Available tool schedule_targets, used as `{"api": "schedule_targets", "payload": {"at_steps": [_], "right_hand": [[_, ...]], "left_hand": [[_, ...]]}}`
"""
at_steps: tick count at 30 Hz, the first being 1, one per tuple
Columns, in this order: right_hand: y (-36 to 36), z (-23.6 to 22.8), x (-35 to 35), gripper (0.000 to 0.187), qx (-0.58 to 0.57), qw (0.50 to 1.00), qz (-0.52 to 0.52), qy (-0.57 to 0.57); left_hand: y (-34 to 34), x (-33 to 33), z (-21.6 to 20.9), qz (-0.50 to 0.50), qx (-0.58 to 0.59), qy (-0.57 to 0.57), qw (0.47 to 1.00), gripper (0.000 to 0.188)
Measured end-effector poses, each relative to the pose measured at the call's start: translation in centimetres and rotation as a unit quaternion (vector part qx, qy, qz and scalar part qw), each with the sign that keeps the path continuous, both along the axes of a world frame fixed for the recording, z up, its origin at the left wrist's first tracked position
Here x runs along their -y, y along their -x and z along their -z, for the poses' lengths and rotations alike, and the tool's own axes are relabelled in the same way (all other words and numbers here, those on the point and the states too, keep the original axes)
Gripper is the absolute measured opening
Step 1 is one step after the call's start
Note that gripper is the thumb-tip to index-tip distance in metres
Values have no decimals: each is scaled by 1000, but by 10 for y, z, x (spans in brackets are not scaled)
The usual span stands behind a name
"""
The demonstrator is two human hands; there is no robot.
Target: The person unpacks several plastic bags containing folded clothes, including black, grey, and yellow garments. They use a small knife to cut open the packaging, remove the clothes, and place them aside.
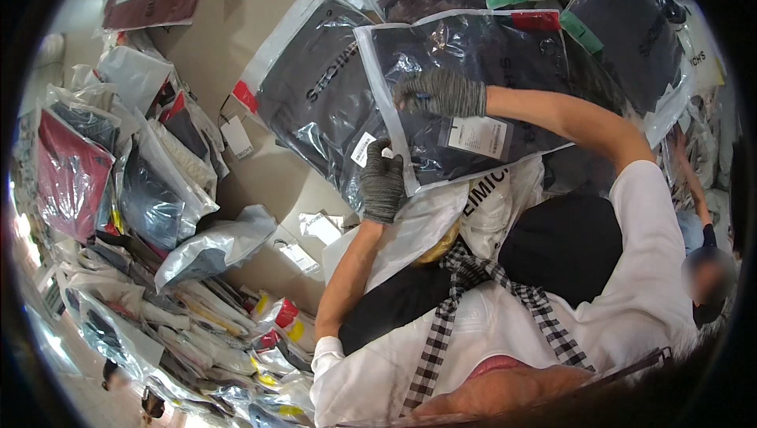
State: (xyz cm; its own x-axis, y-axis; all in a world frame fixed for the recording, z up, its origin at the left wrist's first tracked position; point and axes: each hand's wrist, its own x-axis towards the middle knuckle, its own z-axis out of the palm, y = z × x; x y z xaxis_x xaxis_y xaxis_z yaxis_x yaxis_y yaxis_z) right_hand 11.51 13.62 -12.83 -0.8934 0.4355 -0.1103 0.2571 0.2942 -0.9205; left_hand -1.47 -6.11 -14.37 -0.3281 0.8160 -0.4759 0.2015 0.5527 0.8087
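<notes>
A dark garment in a clear plastic bag (pixel 489 57) lies across my lap, with a red corner and a white label (pixel 477 137). My left hand (pixel 383 186), in a grey knitted glove, is closed at the bag's lower left corner, fingers curled onto its pale edge strip. Over the bag's upper left part is my right hand (pixel 443 93), gloved alike and closed, its fingers bent. A small bluish thing shows at its fingertips, too small to name. A second bagged dark garment (pixel 307 73) lies beside it on the left, partly covered.
Piled bagged garments (pixel 158 325) fill the left side, among them a red one (pixel 75 175). More bags (pixel 631 33) lie ahead and to the right. Paper tags (pixel 300 257) rest on the floor (pixel 209 49). Another person's arm (pixel 690 171) reaches in at the far right.
</notes>
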Motion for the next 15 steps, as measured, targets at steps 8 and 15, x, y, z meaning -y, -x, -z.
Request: {"api": "schedule_targets", "payload": {"at_steps": [8, 15], "right_hand": [[6, 13, 26, 30, -22, 1000, -15, 3], [-4, -18, 25, 19, -94, 993, -1, 70]], "left_hand": [[-4, -2, -7, 29, -179, -107, 978, 10], [15, -33, -41, -38, 235, -175, 955, 7]]}}
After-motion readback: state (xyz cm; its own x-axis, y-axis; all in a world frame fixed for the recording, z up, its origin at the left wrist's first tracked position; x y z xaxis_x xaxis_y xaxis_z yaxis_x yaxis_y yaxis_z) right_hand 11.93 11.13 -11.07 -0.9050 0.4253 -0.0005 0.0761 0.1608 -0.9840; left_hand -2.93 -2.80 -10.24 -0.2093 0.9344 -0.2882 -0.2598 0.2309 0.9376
